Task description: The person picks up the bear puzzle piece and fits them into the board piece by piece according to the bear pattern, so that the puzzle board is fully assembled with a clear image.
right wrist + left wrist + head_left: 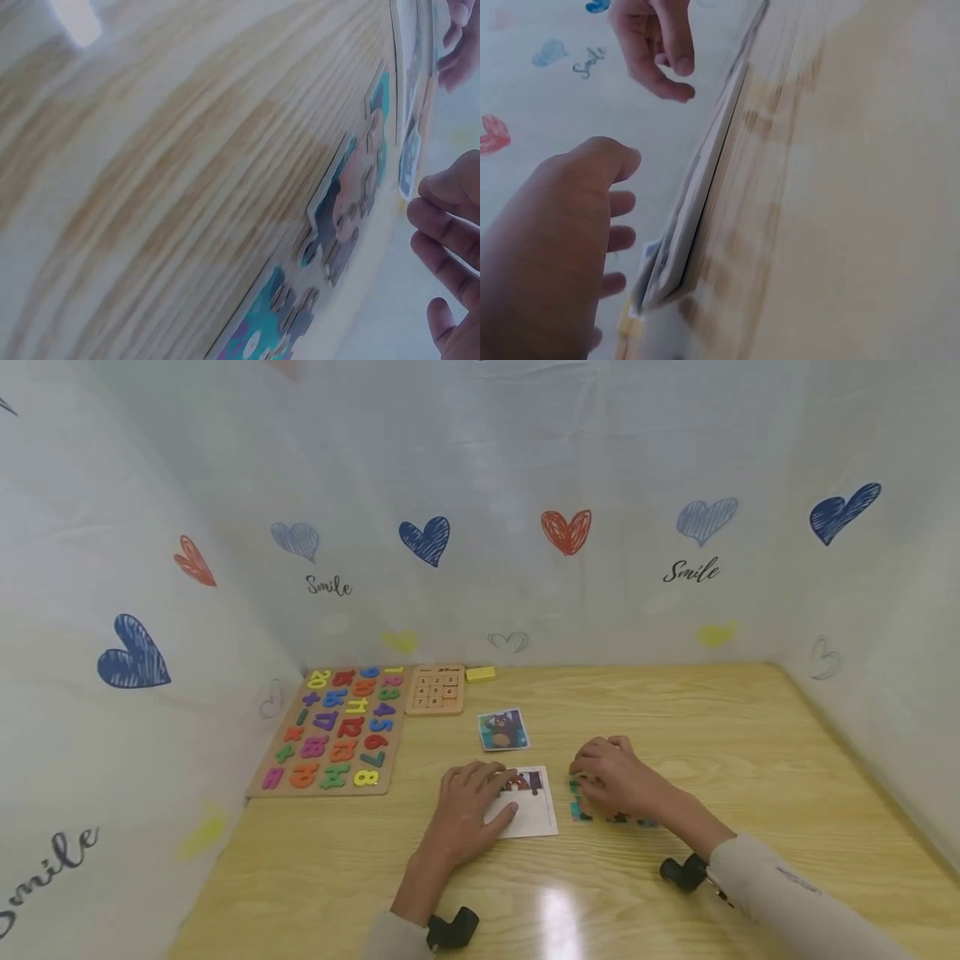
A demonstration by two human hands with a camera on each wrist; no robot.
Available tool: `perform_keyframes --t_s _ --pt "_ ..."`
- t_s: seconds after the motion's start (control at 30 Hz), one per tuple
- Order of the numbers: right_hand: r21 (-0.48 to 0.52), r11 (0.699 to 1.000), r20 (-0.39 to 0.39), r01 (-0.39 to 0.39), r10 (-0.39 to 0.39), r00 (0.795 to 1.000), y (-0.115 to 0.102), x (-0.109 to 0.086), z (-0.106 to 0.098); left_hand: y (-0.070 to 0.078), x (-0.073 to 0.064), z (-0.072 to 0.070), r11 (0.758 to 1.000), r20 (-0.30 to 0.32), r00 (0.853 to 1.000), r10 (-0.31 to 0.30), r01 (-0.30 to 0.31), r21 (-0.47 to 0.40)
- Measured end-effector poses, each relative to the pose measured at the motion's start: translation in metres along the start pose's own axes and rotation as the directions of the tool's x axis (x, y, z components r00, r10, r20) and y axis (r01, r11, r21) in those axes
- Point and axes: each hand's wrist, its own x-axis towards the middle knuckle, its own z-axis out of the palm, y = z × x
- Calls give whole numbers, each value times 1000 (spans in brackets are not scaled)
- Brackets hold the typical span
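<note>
My left hand lies over the left side of a white puzzle board, fingers spread and loosely bent. Bear picture pieces fill part of the board's top. To the right, my right hand hovers over several loose jigsaw pieces, partly hiding them. In the right wrist view its fingers are loosely bent near the thumb, and no piece shows between them. The jigsaw pieces lie flat on the table there. Seen edge-on in the left wrist view, the board lies beside my left hand.
A small bear picture card lies behind the puzzle board. At the left is a board of colourful numbers, with a wooden number slide puzzle and a yellow block beside it. A heart-printed curtain surrounds the wooden table.
</note>
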Motion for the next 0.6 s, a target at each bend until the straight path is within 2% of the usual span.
perform_keyframes --t_s 0.1,0.3,0.43,0.6 --pt "-1 1000 -17 -3 3 1000 3 -7 -3 4 3 3 1000 5 1000 14 -14 18" --pt "-30 999 1 -38 38 999 7 -15 -10 11 9 10 999 43 999 7 -9 45" --pt "-32 998 -2 -49 49 999 7 -18 -12 13 11 13 1000 71 997 -11 9 19" --pt "-33 999 -15 -26 26 1000 9 -20 -10 13 12 14 999 84 996 -29 31 -28"
